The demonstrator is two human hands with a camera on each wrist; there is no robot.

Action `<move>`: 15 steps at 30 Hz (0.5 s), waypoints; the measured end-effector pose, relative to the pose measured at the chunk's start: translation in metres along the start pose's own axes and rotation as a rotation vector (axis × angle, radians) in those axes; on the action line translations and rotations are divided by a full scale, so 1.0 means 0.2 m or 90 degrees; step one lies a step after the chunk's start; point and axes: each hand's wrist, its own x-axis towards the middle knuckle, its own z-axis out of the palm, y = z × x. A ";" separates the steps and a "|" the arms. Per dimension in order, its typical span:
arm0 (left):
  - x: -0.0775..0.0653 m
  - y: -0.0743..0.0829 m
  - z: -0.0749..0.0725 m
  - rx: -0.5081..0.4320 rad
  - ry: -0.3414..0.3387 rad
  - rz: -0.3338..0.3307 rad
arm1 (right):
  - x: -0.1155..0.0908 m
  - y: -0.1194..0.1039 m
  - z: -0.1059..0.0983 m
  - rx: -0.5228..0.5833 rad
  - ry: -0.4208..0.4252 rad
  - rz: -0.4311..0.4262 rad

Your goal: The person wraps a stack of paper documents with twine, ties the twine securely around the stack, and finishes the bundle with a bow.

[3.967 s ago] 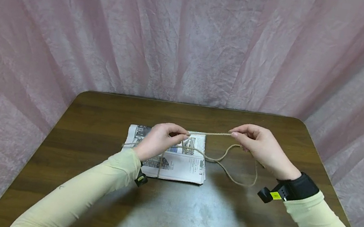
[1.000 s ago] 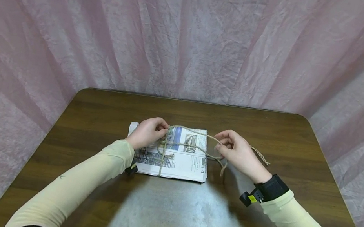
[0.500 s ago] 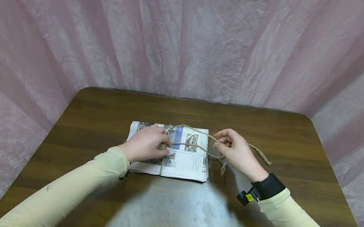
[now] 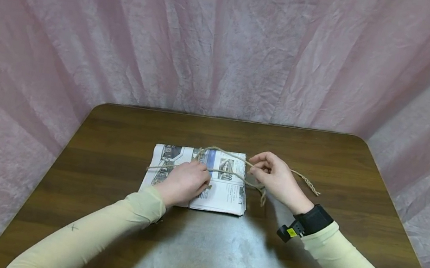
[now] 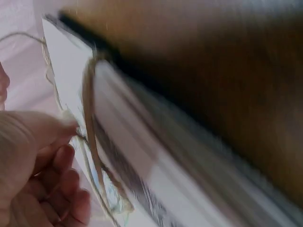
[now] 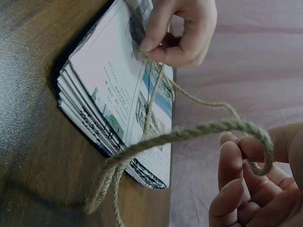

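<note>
A folded stack of newspapers [image 4: 221, 198] lies on the table, with twine [image 6: 189, 133] running across its top and around it. Over the middle of the stack, my left hand [image 4: 185, 182] pinches a short end of the twine between thumb and finger, as the right wrist view shows. My right hand [image 4: 278, 180], just off the stack's right edge, pinches another stretch of twine that arcs back to the crossing near the stack's far side. A twine loop hangs over the right edge, and a frayed tail [image 4: 310, 185] sticks out beyond my right hand.
The brown wooden table [image 4: 123, 129] extends around the stack on all sides. A pink curtain [image 4: 228, 51] hangs behind its far edge. Each wrist wears a black strap camera, the right one [image 4: 313, 219] plainly visible.
The right hand has come left toward the stack since the earliest frame. In the last second my left hand left the twine near the far side, moved nearer, and took hold of the short end.
</note>
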 end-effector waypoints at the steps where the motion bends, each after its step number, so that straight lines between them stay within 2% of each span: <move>1: 0.00 0.02 0.00 -0.023 -0.004 -0.004 | 0.00 0.00 0.00 -0.002 -0.001 0.000; 5: 0.00 0.11 -0.01 -0.119 -0.004 -0.008 | 0.02 0.00 -0.01 -0.022 0.009 -0.005; 7: 0.00 0.16 -0.01 -0.149 -0.002 0.002 | 0.03 0.00 -0.01 -0.040 0.017 -0.011; 15: -0.04 0.33 0.02 -0.167 0.034 0.108 | 0.11 0.02 0.01 -0.078 0.015 -0.045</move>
